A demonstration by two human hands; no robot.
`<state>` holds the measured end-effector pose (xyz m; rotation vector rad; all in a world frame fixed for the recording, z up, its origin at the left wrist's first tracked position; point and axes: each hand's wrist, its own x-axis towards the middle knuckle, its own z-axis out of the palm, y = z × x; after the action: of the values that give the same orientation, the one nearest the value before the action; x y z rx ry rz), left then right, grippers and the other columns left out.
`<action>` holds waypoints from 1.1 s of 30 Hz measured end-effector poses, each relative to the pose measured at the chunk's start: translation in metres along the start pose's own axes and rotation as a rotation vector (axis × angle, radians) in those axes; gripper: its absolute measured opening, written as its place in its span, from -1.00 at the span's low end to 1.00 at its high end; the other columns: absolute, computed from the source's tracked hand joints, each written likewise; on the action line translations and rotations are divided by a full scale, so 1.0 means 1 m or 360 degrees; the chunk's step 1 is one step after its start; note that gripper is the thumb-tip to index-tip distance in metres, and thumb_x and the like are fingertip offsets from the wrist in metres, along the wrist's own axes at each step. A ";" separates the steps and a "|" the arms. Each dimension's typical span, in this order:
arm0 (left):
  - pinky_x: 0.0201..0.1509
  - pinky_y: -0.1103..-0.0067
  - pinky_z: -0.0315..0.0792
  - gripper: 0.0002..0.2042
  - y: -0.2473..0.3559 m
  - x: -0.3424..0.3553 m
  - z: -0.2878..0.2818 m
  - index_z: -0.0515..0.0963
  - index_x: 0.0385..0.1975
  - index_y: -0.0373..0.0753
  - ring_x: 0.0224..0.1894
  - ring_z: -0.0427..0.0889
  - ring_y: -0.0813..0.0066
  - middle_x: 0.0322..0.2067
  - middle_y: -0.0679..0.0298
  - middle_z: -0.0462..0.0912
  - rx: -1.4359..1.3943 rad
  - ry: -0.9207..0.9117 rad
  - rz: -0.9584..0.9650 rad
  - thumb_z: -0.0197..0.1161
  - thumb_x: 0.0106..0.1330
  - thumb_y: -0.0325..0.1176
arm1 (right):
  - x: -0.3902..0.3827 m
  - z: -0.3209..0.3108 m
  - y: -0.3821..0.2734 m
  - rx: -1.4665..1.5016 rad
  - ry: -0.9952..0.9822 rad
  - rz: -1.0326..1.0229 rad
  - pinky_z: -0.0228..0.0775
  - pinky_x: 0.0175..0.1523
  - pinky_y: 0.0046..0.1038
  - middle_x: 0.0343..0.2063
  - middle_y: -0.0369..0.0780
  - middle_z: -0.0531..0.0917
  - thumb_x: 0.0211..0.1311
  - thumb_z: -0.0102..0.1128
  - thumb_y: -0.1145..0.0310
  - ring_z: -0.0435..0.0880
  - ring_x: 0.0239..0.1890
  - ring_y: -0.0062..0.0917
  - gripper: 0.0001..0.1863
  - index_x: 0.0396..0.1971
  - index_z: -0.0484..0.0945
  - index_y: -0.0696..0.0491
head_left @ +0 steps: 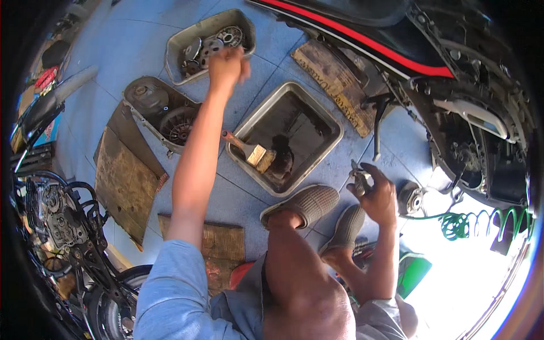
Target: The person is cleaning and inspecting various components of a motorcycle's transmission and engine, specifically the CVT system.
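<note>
My left hand [228,69] reaches over the near side of a grey bin [170,65] of metal parts. Its fingers are smeared by motion, so whether they hold anything cannot be made out. Under and beyond it lie a holed round plate [212,47] and a toothed metal disc [230,36]. My right hand [378,195] is closed around a small metal air blow gun [359,180], to the right of my shoes. A green coiled hose [459,225] runs toward that hand. Between my hands is a metal tray [334,133] of dark liquid, with a paintbrush [252,152] on its left rim.
A motorcycle engine cover [148,97] lies left of the tray. Cardboard pieces [122,175] are spread on the blue tiled floor. A motorcycle [362,28] with a red stripe stands at the upper right, its stand [378,127] reaching down. Another partly stripped machine [56,209] is at the left.
</note>
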<state>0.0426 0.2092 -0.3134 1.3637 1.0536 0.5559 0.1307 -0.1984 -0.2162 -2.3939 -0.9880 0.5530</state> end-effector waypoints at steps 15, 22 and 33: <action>0.36 -0.08 -0.06 -0.16 -0.140 -0.147 0.092 0.13 0.34 -0.27 0.39 -0.09 -0.28 0.33 -0.23 -0.01 0.2031 -0.0899 0.1214 0.27 0.15 0.09 | -0.087 -0.079 0.069 -0.1047 -0.0946 0.0051 0.57 -0.32 -0.18 -0.20 -0.07 0.60 0.08 0.19 0.30 0.70 -0.38 -0.18 -0.60 -0.04 0.46 0.05; 0.33 -0.01 0.08 -0.37 -0.147 -0.122 0.105 0.29 0.24 -0.30 0.35 0.13 -0.12 0.29 -0.14 0.16 0.2124 -0.0749 0.1380 0.24 0.22 -0.11 | -0.140 -0.081 0.127 -0.1229 -0.0610 0.0492 0.57 -0.35 -0.21 -0.21 -0.09 0.58 0.07 0.16 0.33 0.71 -0.45 -0.24 -0.62 -0.05 0.46 0.03; 0.32 0.18 0.21 -0.47 -0.124 -0.126 0.126 0.38 0.17 -0.29 0.27 0.26 -0.15 0.20 -0.16 0.32 0.1981 -0.0586 0.0973 0.30 0.17 -0.33 | -0.156 -0.065 0.173 -0.0775 -0.0188 0.0727 0.54 -0.28 -0.15 -0.21 -0.11 0.60 0.21 0.09 0.22 0.69 -0.36 -0.16 -0.70 -0.06 0.48 -0.08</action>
<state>0.0612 0.0161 -0.4118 2.7999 0.6151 -0.0177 0.1555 -0.4377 -0.2362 -3.0880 -0.6710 0.6800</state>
